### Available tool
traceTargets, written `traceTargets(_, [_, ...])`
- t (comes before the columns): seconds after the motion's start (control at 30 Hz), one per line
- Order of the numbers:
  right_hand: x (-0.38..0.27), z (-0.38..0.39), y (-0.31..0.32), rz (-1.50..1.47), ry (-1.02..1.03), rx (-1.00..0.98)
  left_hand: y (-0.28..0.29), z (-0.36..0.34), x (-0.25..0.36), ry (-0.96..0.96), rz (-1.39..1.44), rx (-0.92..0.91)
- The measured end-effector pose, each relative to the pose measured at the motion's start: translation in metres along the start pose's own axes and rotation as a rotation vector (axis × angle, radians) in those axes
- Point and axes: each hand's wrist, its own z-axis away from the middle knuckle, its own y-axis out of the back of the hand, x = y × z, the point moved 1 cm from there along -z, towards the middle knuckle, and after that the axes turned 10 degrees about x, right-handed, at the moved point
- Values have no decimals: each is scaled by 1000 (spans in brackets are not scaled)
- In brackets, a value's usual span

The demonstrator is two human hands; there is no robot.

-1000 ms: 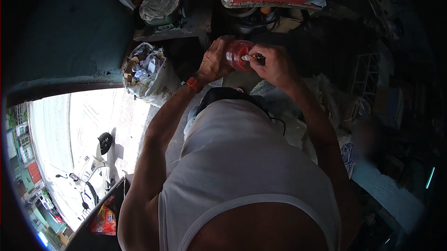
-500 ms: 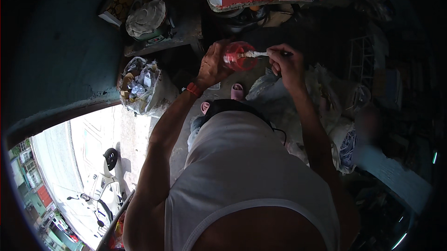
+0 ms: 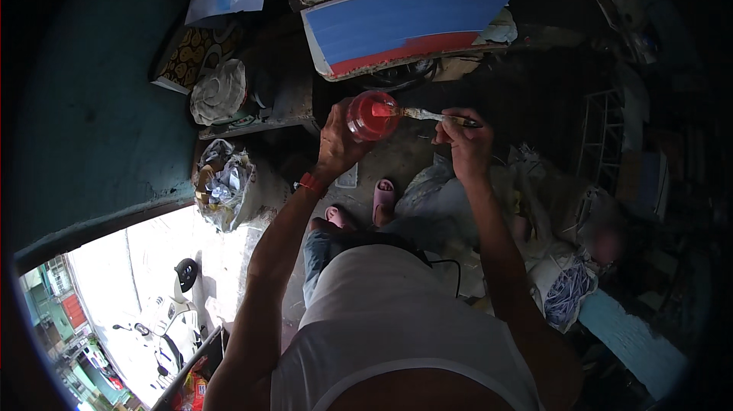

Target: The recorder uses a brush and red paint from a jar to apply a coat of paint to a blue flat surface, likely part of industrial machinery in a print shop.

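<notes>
My left hand (image 3: pixel 334 144) is wrapped round a clear jar (image 3: pixel 357 125) with red paint in it, held out in front of my body. My right hand (image 3: pixel 468 145) grips a paintbrush (image 3: pixel 422 114) by its handle, level and pointing left. The brush's red-coated bristles lie at the jar's mouth; whether they touch the rim or the paint, I cannot tell. Beyond both hands stands a panel (image 3: pixel 405 23), mostly blue with a red band along its lower edge. The red band is uneven along its top.
A sack of crumpled waste (image 3: pixel 225 186) stands left of my left forearm, beside the bright doorway. A cloth-covered object (image 3: pixel 219 92) sits on a low bench (image 3: pixel 279 109). Pale sacks (image 3: pixel 439 190) fill the floor at right. A white scooter (image 3: pixel 172 319) is outside.
The view has tilted up, bringing more of the panel into sight. The brush has drawn back somewhat from inside the jar, and its bristles now show red.
</notes>
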Motion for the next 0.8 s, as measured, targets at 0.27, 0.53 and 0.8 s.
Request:
traceTargets(0.27, [18, -39, 3, -253, -221, 109, -50, -7, -25, 220, 149, -25])
traceTargets(0.53, [24, -41, -3, -294, -95, 26, -82, -6, -63, 529, 529, -8])
traceTargets(0.8, [39, -47, -9, -313, -143, 69, -87, -5, -68, 661, 810, 71])
